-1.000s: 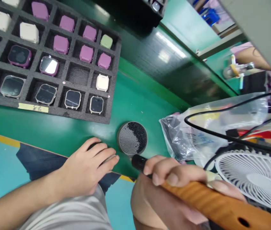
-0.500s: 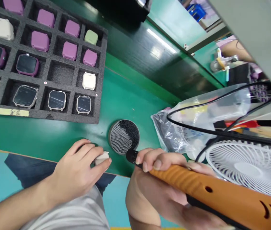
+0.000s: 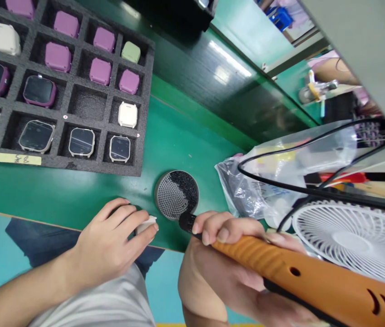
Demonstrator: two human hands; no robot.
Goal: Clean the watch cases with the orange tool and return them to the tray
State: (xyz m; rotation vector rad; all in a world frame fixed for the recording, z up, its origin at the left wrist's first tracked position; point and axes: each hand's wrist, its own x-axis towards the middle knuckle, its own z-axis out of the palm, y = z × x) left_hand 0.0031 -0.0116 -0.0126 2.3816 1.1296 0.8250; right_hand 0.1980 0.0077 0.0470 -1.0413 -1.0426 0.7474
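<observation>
My left hand [image 3: 112, 240] rests at the near edge of the green table [image 3: 76, 190], fingers curled around a small white watch case [image 3: 145, 224]. My right hand [image 3: 233, 236] grips an orange electric screwdriver [image 3: 301, 281]; its black tip [image 3: 186, 222] points at the rim of a round screw tray [image 3: 176, 194] holding many tiny screws. Hand and tool lie just right of the left hand.
A black foam tray [image 3: 145, 109] of purple, white and green watch cases and several screen-up watches fills the upper left. On the right lie a clear plastic bag [image 3: 264, 186], black cables [image 3: 281, 184] and a white desk fan [image 3: 352, 240].
The view shifted left early on. The left hand's fingers parted a little, exposing the white case. The screwdriver came forward, showing more of its orange body. Little differs over the last half second.
</observation>
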